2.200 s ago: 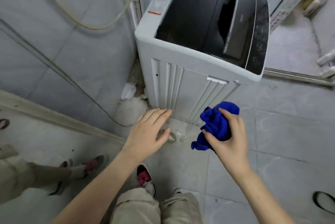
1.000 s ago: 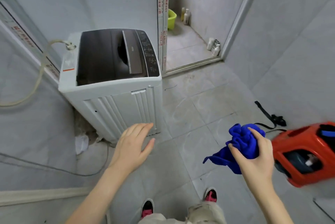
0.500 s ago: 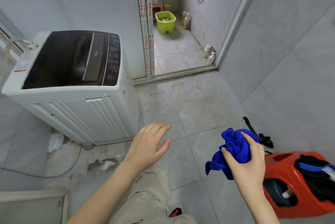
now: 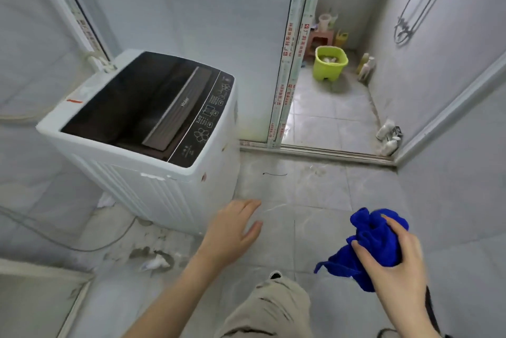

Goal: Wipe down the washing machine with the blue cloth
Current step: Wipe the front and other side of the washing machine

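The cloth (image 4: 375, 241) is still bunched in your right grip (image 4: 397, 263), fingers and thumb curled round it and a tail hanging below. It sits low at the near right, well apart from the washer (image 4: 153, 118).

Over the last two seconds it has not touched the machine. What changed is your position: you have come round from facing the ribbed panel to the washer's right corner. The dark lid and control strip now lie to your left. The red basket that showed beside the cloth a moment ago has dropped out of view.

Your left grip (image 4: 230, 231) is wide, fingers straight, holding nothing, and hovers near the washer's near corner.

I'd judge you are repositioning, with no wiping under way. The lid looks the easiest face to reach, so the cloth must travel up and left. Far right, past the door track, a green bucket (image 4: 330, 62) stands clear of it all.
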### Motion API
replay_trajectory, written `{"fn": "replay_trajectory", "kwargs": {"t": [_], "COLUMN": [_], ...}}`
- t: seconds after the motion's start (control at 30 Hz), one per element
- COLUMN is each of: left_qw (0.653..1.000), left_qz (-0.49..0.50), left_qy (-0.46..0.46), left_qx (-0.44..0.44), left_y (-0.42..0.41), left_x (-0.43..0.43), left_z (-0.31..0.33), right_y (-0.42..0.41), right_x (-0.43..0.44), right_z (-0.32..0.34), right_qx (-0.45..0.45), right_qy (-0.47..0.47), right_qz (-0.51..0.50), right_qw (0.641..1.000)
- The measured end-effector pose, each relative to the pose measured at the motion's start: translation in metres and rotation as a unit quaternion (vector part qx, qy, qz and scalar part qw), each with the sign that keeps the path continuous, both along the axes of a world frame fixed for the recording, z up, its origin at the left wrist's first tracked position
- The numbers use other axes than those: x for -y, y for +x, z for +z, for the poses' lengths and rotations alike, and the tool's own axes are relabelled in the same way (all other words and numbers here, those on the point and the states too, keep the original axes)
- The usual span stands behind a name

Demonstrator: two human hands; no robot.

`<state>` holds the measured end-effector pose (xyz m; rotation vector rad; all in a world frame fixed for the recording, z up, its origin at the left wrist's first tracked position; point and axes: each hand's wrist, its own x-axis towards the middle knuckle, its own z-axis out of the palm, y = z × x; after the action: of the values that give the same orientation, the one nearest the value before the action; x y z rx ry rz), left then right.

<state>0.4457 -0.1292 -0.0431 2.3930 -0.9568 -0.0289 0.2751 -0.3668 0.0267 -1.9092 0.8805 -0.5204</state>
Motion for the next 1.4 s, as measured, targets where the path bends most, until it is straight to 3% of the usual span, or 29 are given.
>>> {"fn": "replay_trajectory", "kwargs": {"t": [0.27, 0.5, 0.87, 1.03, 1.17, 1.4], "left_qw": [0.991, 0.958, 0.835, 0.818, 0.825, 0.818], "left_qz": [0.127, 0.286, 0.549, 0.574, 0.564, 0.547], "left_qy": [-0.041, -0.007, -0.018, 0.005, 0.025, 0.113], "left_qx": [0.019, -0.005, -0.035, -0.02, 0.014, 0.14], "left_y": [0.087, 0.091, 0.091, 0.122, 0.163, 0.233], "left_x": [0.078, 0.094, 0.232, 0.263, 0.25, 0.18], "left_z": [0.029, 0.018, 0.01, 0.019, 0.01, -0.099], "right_y": [0.148, 0.26, 0.418, 0.473, 0.505, 0.573], "right_x": [0.098, 0.154, 0.234, 0.24, 0.223, 0.153], "right_z": [0.042, 0.004, -0.021, -0.027, -0.037, -0.148], "right_qx": [0.05, 0.016, 0.006, -0.008, 0.012, 0.063], "right_qy": [-0.023, -0.017, 0.037, 0.032, 0.063, 0.079], "right_qz": [0.187, 0.318, 0.598, 0.651, 0.661, 0.663], "right_qw": [0.981, 0.948, 0.801, 0.758, 0.747, 0.742]}}
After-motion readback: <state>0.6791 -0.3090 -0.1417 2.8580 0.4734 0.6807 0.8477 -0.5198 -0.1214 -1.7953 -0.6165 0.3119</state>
